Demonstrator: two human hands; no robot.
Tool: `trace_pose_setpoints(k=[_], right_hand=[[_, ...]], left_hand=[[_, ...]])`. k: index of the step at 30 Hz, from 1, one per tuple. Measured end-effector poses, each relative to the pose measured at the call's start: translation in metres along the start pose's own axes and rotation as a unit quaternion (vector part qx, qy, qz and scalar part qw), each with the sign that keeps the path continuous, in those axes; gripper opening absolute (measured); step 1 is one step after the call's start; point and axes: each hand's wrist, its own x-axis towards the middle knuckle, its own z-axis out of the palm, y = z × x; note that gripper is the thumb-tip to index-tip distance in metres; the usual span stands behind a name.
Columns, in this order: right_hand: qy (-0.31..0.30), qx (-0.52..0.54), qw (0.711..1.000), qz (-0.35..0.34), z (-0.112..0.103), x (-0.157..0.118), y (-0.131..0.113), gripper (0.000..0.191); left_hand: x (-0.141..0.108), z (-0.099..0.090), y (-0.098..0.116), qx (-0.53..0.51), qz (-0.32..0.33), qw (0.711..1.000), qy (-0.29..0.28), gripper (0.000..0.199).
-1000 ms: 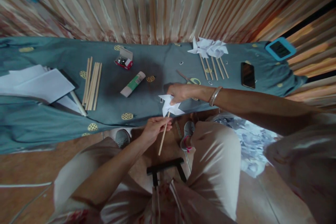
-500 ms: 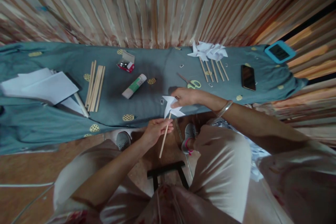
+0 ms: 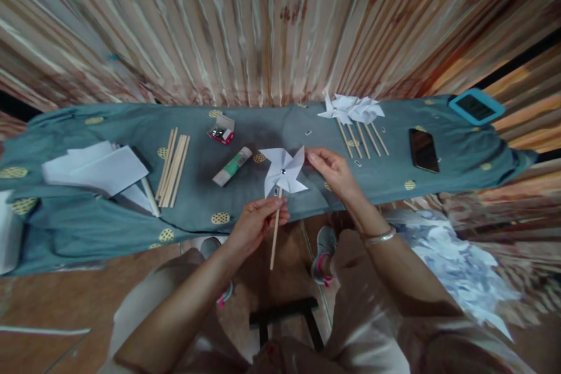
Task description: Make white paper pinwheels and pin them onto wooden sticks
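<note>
My left hand grips the wooden stick of a white paper pinwheel, just under its blades. A small shiny pin sits at the pinwheel's centre. At the right blade is my right hand, its thumb and forefinger pinched at the blade's tip. Several finished pinwheels lie together at the back right of the cloth. Loose wooden sticks rest left of centre. An open red box holds small shiny pieces, and a glue stick lies in front of it.
White paper sheets lie on the left of the cloth-covered table. A dark phone and a blue-framed device are on the right. A curtain hangs behind. A black stool stands below.
My right hand has moved off the pinwheel's middle to its right edge, and the blades now face up fully visible. The view has shifted, and the scissors no longer show.
</note>
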Motion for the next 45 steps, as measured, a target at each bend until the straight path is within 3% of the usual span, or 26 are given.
trace_pose_setpoints(k=[5,11,15,22,31,33,37,39,45], right_hand=[[-0.002,0.020,0.999,0.044,0.020,-0.010,0.015,0.050],[-0.179,-0.022,0.983,0.039,0.040,-0.029,0.014,0.048],[-0.236,-0.080,0.968,0.029,0.059,-0.040,0.015,0.033],[-0.222,-0.073,0.972,0.037,0.076,-0.039,0.020,0.020],[-0.229,-0.043,0.971,0.057,0.069,-0.025,0.018,0.033],[-0.204,-0.031,0.977,0.053,0.059,-0.017,0.014,0.034],[0.028,-0.006,1.000,-0.010,0.034,0.002,0.006,0.036],[0.096,-0.018,0.994,-0.041,0.025,0.008,0.005,0.032],[0.087,0.009,0.996,-0.015,0.020,0.011,0.006,0.035]], left_hand=[[0.011,0.005,0.017,-0.017,0.042,0.999,0.029,0.004],[0.023,0.002,0.030,-0.046,0.114,0.990,0.061,0.016],[0.027,0.000,0.033,-0.049,0.139,0.987,0.066,0.027],[0.029,-0.001,0.033,-0.040,0.148,0.985,0.078,0.043],[0.029,-0.007,0.029,0.020,0.164,0.981,0.102,0.041],[0.029,-0.007,0.028,0.027,0.159,0.982,0.101,0.042],[0.028,-0.007,0.023,0.064,0.135,0.985,0.089,0.043],[0.029,-0.007,0.020,0.087,0.123,0.985,0.082,0.042],[0.033,-0.007,0.018,0.112,0.124,0.982,0.084,0.039]])
